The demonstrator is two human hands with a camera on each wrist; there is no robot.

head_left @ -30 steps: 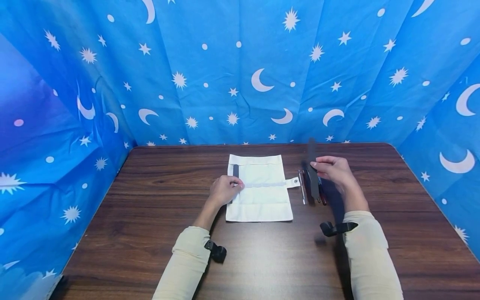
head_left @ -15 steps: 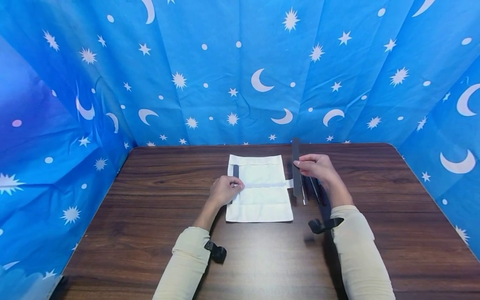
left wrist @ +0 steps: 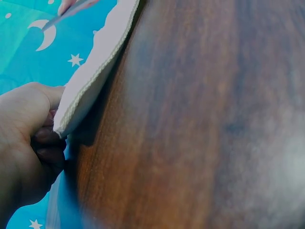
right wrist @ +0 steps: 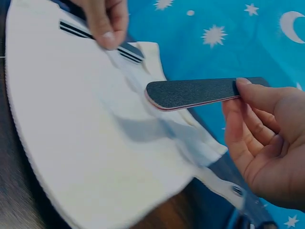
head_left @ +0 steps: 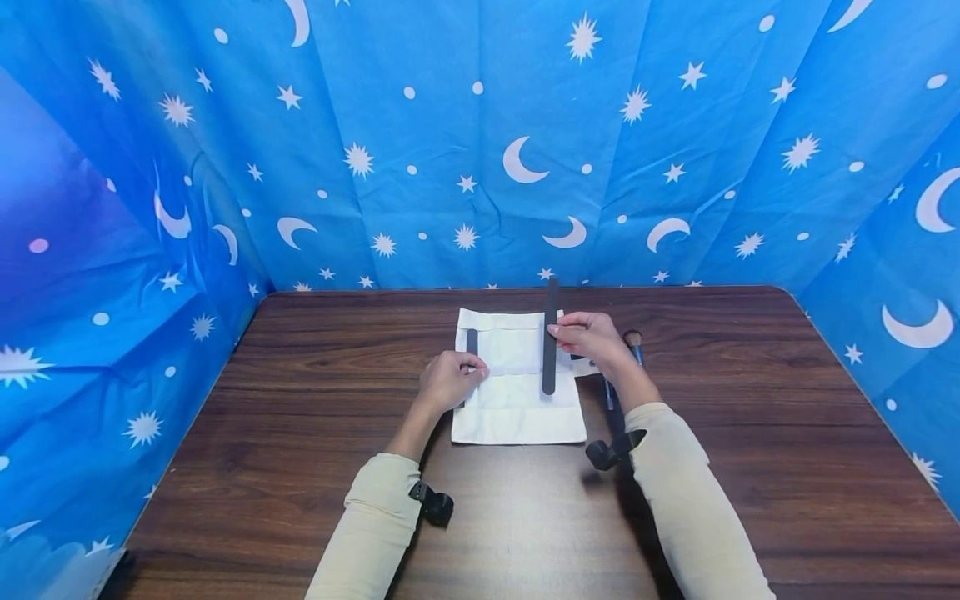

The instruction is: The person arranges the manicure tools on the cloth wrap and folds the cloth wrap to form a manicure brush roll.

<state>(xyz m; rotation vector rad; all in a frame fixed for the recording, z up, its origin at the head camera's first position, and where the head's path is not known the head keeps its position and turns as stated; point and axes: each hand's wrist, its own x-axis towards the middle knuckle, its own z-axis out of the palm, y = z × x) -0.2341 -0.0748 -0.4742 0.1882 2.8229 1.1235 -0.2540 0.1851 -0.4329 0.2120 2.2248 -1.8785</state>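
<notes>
A white cloth tool roll (head_left: pixel 517 425) lies spread out on the table. My left hand (head_left: pixel 452 379) grips its left edge; in the left wrist view the thumb lies on top and the fingers curl at the edge. Beneath that thumb a dark strip with pale lines (right wrist: pixel 76 28) lies along the cloth, partly covered by the hand. My right hand (head_left: pixel 592 340) pinches a dark grey nail file (head_left: pixel 550 350) with rounded ends between thumb and fingers. The file is held above the right part of the roll, apart from it, casting a shadow on the cloth.
A strap with a snap (right wrist: pixel 233 191) sticks out from the roll's right side. Beyond it lie a brush (head_left: pixel 634 340) with brown bristles and a thin tool (head_left: pixel 608 393), partly hidden by my right arm. A blue star-print curtain (head_left: pixel 420 208) rises behind the brown table (head_left: pixel 337 333).
My right hand has carried the nail file leftward, from above the tools at the right to over the roll, uncovering the brush. My left hand has stayed in place.
</notes>
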